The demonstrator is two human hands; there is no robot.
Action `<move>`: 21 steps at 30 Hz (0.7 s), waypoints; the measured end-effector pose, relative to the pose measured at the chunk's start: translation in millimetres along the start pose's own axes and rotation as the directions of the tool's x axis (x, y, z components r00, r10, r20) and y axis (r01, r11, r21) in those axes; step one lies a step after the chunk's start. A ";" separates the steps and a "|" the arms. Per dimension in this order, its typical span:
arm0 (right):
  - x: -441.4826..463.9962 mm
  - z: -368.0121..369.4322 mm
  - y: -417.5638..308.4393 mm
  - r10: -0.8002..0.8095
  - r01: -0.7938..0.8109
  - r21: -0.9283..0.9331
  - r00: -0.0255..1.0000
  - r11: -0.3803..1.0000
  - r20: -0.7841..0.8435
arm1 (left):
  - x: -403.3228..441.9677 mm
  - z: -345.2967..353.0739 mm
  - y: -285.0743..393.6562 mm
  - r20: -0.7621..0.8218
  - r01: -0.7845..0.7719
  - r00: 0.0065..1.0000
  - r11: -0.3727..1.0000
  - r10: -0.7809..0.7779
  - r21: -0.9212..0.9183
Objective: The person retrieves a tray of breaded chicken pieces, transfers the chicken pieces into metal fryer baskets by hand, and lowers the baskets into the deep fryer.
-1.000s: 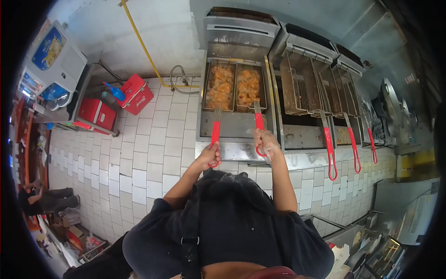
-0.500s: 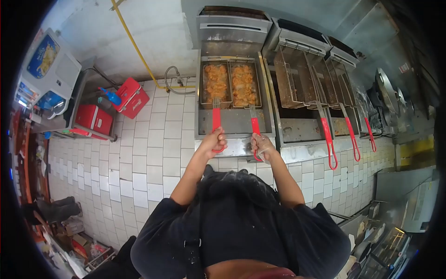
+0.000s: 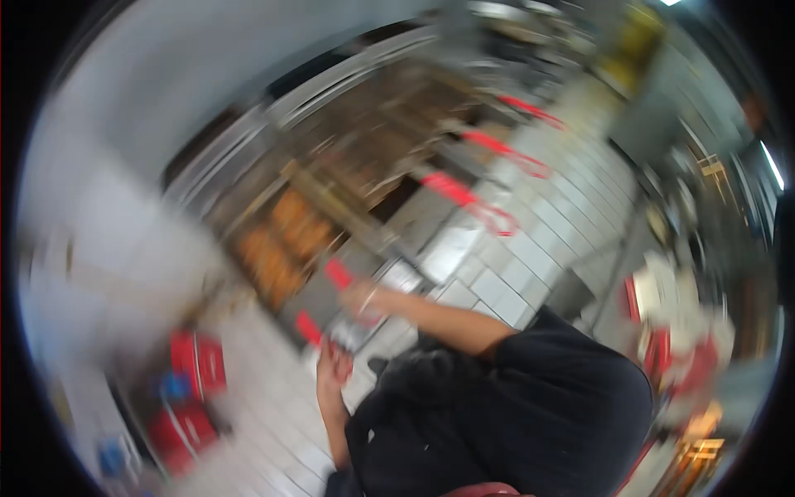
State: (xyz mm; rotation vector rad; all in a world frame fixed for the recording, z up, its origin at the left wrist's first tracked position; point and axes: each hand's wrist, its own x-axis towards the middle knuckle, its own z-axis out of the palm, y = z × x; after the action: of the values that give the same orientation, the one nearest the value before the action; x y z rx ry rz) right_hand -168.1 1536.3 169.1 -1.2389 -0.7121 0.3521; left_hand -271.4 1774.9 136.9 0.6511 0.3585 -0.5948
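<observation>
Two wire fryer baskets with red handles sit side by side in the left fryer (image 3: 291,313), smeared by motion. Golden-brown fried pieces, which look like chicken, fill the left basket (image 3: 272,267) and the right basket (image 3: 302,225). My left hand (image 3: 334,364) is closed around the end of the left red handle (image 3: 309,328). On the right red handle (image 3: 338,272), my right hand (image 3: 364,300) is closed, with a clear plastic glove on it. Blur hides the finer detail of the fingers.
More fryer baskets with red handles (image 3: 451,189) hang over the neighbouring fryers, handles jutting toward the tiled floor (image 3: 489,290). Red coolers (image 3: 199,364) stand at the lower left. Shelving with mixed items (image 3: 679,323) lines the right side.
The view has swung round, so the fryers now lie tilted at the upper left and the picture is blurred. Both hands stay on the basket handles; the baskets remain in the fryer.
</observation>
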 end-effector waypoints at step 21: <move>20.8 -5.3 183.0 0.429 -0.506 -0.558 0.861 0.658 -0.274 | 7.6 39.8 41.5 -0.345 0.039 0.938 0.985 0.022 0.170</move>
State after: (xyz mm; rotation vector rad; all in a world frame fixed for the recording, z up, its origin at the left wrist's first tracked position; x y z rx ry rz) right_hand -125.7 1601.7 2.2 -2.0758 -0.3875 0.4857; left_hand -234.8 1772.3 181.8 0.9279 0.6438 -0.5226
